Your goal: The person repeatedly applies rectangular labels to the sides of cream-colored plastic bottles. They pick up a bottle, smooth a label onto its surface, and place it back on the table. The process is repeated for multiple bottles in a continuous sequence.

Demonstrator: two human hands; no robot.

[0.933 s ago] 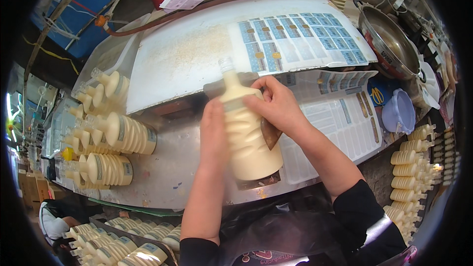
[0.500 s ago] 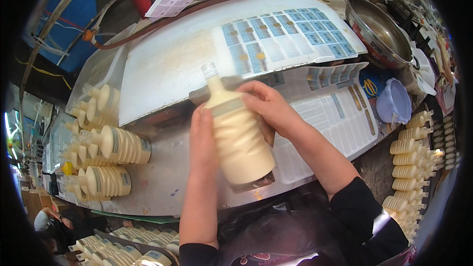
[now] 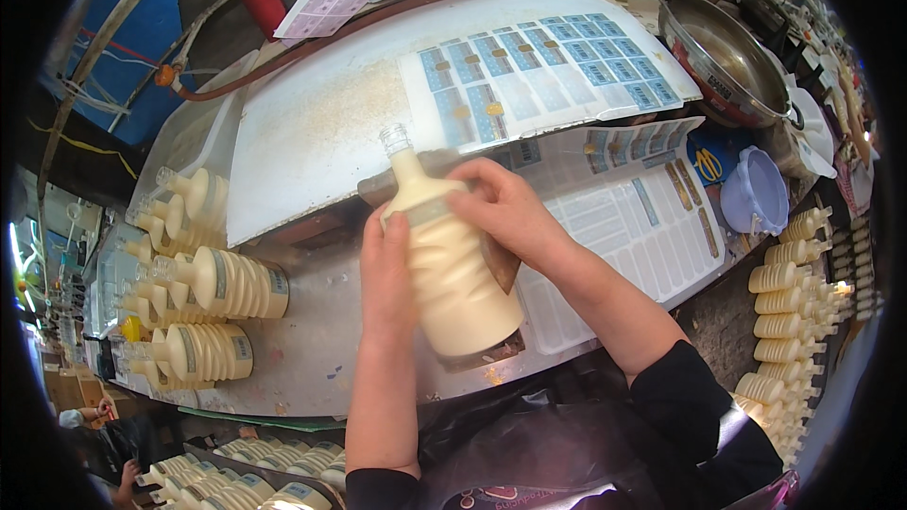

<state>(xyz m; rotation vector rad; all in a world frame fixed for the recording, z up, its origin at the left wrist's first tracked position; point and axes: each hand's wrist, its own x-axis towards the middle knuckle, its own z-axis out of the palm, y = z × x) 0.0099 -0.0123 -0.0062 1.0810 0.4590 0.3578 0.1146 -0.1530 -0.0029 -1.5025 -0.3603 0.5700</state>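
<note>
A cream-coloured bottle point(image 3: 463, 279) with a clear threaded neck and a wavy, ribbed body lies tilted in front of me, its neck pointing away. Under it shows a dark holder point(image 3: 487, 354), mostly hidden. My left hand point(image 3: 385, 260) is closed along the bottle's left side, thumb near the shoulder. From the right, my right hand point(image 3: 505, 211) grips the shoulder, its thumb pressed on a greyish label band point(image 3: 422, 214) and the other fingers bent behind. Beyond the bottle, a white board point(image 3: 312, 132) carries rows of blue labels point(image 3: 515, 66).
Several labelled bottles point(image 3: 236, 283) lie at the left of the metal table point(image 3: 312, 359). White label sheets point(image 3: 605, 255) are at the right, near yellow-handled scissors point(image 3: 708, 167), a lilac bucket point(image 3: 755, 193) and a large pan point(image 3: 727, 57). More bottles point(image 3: 779, 326) line the right side.
My right thumb and fingers have shifted slightly left across the bottle's shoulder. The left hand keeps its hold. At the lower left, another person's arms have moved.
</note>
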